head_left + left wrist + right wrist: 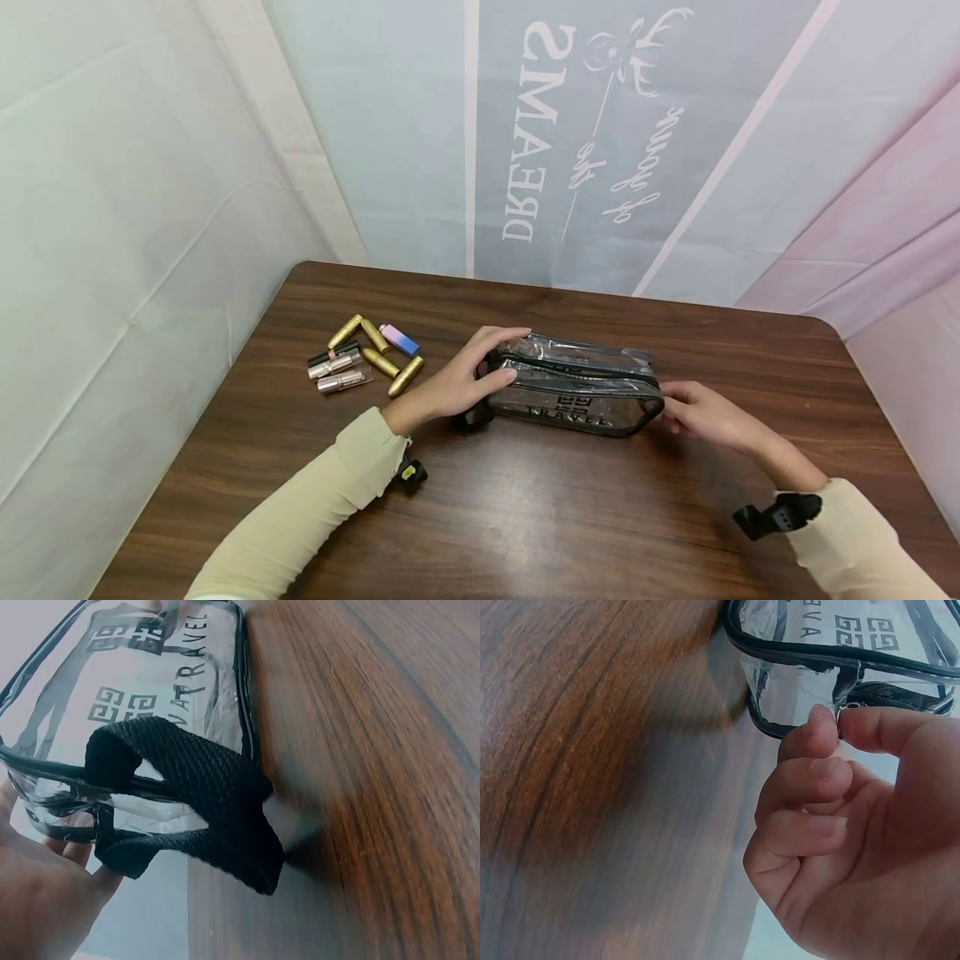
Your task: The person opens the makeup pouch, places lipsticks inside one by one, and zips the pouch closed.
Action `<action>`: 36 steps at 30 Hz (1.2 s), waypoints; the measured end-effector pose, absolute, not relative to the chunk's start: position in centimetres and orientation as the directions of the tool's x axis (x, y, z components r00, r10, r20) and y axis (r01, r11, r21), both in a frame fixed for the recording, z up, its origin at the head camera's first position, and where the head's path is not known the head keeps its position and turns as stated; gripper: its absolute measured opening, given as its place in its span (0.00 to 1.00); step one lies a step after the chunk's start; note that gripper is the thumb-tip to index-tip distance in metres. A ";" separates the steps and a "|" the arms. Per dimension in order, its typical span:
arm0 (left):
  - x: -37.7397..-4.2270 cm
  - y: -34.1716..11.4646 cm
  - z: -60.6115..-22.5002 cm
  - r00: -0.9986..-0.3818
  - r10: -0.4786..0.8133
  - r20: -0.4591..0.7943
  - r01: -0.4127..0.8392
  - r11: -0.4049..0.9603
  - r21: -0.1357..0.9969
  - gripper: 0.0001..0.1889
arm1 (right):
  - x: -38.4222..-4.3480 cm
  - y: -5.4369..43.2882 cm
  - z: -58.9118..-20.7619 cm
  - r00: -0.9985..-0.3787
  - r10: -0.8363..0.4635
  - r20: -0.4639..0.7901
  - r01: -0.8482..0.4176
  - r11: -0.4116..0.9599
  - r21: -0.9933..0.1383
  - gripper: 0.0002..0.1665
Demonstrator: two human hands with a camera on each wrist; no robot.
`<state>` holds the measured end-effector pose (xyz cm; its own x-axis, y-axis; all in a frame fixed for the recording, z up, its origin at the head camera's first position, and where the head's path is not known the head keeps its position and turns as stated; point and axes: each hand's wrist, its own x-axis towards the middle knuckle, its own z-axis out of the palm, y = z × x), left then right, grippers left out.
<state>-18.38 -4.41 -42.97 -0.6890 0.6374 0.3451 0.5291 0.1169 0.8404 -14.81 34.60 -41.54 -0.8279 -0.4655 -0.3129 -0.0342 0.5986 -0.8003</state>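
Observation:
A clear travel pouch [611, 412] with black trim and a zipper along its top lies on the table in the head view. At the pouch's left end my left hand [465, 379] holds it, thumb on the near side and fingers across the top. A black strap handle [217, 787] sticks out from that end, beside the palm in the left wrist view. My right hand [701, 412] is at the opposite end. Its thumb and index finger pinch a small metal zipper pull [840, 720], mostly hidden between the fingertips, while the other fingers curl inward.
Left of the pouch, several gold lipstick tubes [406, 377] lie in a loose group with a pink-and-blue tube [400, 340], silver tubes [334, 365] and a black one. The brown wooden table [495, 525] ends at a printed backdrop [420, 167] behind.

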 end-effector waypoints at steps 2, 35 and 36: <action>-18.4 -4.2 -43.0 -0.703 0.623 0.342 0.519 0.121 0.846 0.31 | -14.7 34.6 -41.4 -0.838 -0.456 -0.301 -0.062 0.626 -0.777 0.18; -18.4 -4.4 -43.7 -0.691 0.642 0.332 0.526 0.131 0.841 0.27 | -13.3 30.1 -38.4 -0.885 -0.308 0.349 -0.464 0.517 -0.720 0.15; -18.4 -4.4 -43.8 -0.690 0.643 0.332 0.526 0.130 0.840 0.28 | -13.3 29.8 -38.4 -0.875 -0.320 0.364 -0.482 0.511 -0.712 0.16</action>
<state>-18.44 -4.38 -43.76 -0.6899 0.6433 0.3321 0.5260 0.1303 0.8404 -13.26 29.82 -38.42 -0.8750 -0.3196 0.3636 -0.4823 0.5105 -0.7119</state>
